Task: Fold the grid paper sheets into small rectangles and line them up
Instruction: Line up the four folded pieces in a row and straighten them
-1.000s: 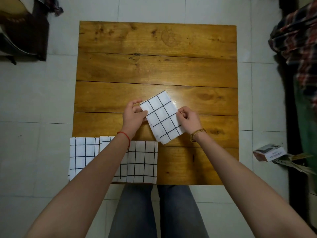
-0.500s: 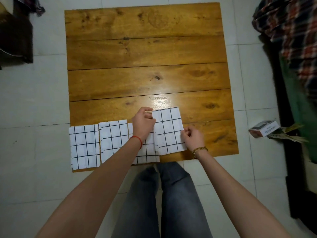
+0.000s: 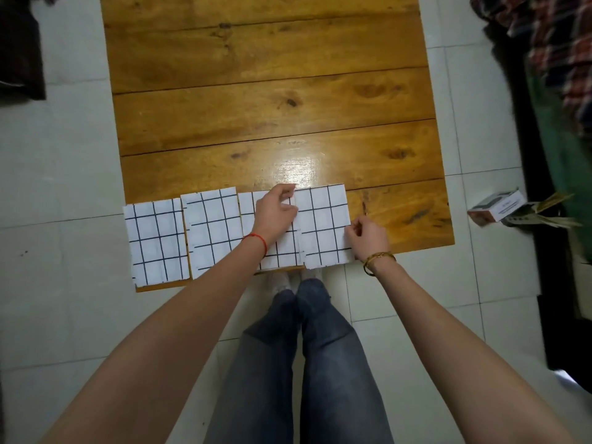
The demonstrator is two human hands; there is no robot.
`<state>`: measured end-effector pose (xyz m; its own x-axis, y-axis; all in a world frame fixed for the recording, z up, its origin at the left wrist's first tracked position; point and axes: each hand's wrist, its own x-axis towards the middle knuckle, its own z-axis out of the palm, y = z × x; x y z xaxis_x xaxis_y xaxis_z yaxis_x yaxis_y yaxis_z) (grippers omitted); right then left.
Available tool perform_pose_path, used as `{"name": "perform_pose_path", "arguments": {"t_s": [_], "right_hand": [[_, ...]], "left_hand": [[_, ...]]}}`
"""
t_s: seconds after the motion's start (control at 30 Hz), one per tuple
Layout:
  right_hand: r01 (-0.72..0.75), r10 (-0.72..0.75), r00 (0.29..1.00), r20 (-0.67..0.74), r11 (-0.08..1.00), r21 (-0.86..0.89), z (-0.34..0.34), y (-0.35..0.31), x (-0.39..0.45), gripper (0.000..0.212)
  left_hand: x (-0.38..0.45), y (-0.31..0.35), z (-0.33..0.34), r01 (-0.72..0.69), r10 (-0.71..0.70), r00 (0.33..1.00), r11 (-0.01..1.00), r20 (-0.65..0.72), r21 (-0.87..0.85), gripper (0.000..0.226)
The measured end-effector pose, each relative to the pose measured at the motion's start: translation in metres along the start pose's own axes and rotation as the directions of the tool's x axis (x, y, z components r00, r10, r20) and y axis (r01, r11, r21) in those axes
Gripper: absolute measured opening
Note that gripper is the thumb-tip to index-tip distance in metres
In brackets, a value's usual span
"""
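Several folded white grid-paper rectangles lie side by side along the near edge of the wooden table (image 3: 272,91). The leftmost rectangle (image 3: 157,241) and the second rectangle (image 3: 213,229) lie free. My left hand (image 3: 277,213) rests over the third rectangle (image 3: 282,254) and touches the left edge of the rightmost rectangle (image 3: 325,225). My right hand (image 3: 366,235) pinches that rightmost rectangle at its right edge. It lies flat, in line with the others.
A small box (image 3: 496,208) and some papers lie on the tiled floor right of the table. Plaid cloth and dark furniture stand at the far right. A dark object sits at the upper left. My legs are below the table's near edge.
Both hands brought the tilted folded rectangle from the table's middle down to the near edge, straightened it and set it at the right end of the row.
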<state>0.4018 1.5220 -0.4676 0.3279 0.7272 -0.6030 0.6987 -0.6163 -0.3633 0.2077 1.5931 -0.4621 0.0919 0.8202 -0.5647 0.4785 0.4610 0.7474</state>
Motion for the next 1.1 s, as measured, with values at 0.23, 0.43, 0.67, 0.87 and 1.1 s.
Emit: {"name": "perform_pose_path", "arguments": {"t_s": [0.23,0.43,0.67,0.87,1.1], "right_hand": [[0.074,-0.086,0.993,-0.078,0.988,-0.138,-0.01,0.004,-0.009,0.021],[0.205,-0.263,0.952,-0.154,0.927,-0.314,0.01,0.006,-0.023,0.042],[0.196,-0.246,0.956,-0.156,0.939,-0.283,0.022,0.009,-0.025,0.047],[0.218,-0.265,0.954,-0.143,0.934,-0.282,0.023,0.009,-0.023,0.047],[0.21,-0.268,0.939,-0.214,0.943,-0.258,0.021,0.003,-0.027,0.047]], "left_hand": [[-0.046,-0.006,0.005,-0.137,0.195,0.954,0.959,-0.228,0.248,0.029],[-0.088,-0.035,0.052,-0.013,0.143,0.976,0.788,-0.163,0.615,0.047],[-0.094,-0.04,0.077,0.016,0.15,0.978,0.636,-0.144,0.772,0.06],[-0.094,-0.043,0.079,-0.017,0.182,0.977,0.571,-0.107,0.82,0.053],[-0.096,-0.039,0.075,-0.003,0.158,0.98,0.613,-0.119,0.79,0.055]]}}
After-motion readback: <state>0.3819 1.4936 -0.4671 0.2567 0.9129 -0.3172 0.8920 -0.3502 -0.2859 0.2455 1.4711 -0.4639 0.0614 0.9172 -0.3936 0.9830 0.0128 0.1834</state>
